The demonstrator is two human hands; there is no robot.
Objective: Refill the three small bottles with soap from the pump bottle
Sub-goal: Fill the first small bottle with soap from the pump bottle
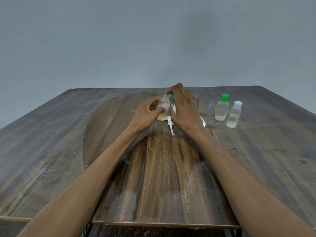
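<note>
My left hand [147,113] grips a small clear bottle [163,110] that stands uncapped on the table, with yellowish soap in its lower part. My right hand [183,112] rests on top of the white and green pump bottle [203,123], fingers over the green pump head [169,94], whose spout sits right over the small bottle's mouth. Most of the pump bottle is hidden behind my right hand. A white nozzle cap [170,125] lies on the table just in front of the bottles. To the right stand two capped small bottles, one green-capped [222,107], one white-capped [234,115].
The wooden table [153,177] is scratched and streaked, with wet smears near the bottles. Its front edge is near the bottom of the view and a plain grey wall rises behind it.
</note>
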